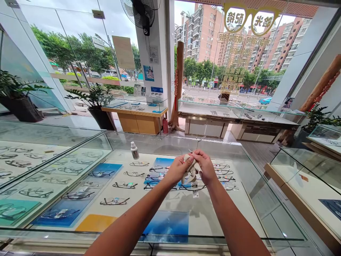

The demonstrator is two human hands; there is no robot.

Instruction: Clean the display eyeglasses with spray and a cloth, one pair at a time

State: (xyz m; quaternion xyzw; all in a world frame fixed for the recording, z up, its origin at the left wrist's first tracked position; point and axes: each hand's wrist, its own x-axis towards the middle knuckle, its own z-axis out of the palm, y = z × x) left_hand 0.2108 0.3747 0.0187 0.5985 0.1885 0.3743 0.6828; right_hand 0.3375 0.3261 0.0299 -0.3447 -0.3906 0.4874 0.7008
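Above the glass counter, my left hand [179, 169] is closed, its thumb and fingers pinching a crumpled beige cloth [192, 171]. My right hand [205, 164] meets it at the fingertips, closed around the other side of the cloth and a pair of eyeglasses. Only the thin dark temples [198, 143] of these glasses stick up past my fingers; the lenses are hidden by the cloth and hands. A small white-capped bottle [134, 150] with a dark label stands on the glass, left of my hands.
Under the counter's glass top [213, 224] lie rows of eyeglasses [124, 185] and blue cards [167, 224]. Another glass case [306, 192] stands at the right. Further showcases [210, 106], potted plants [99, 103] and a wall fan [140, 14] are by the windows.
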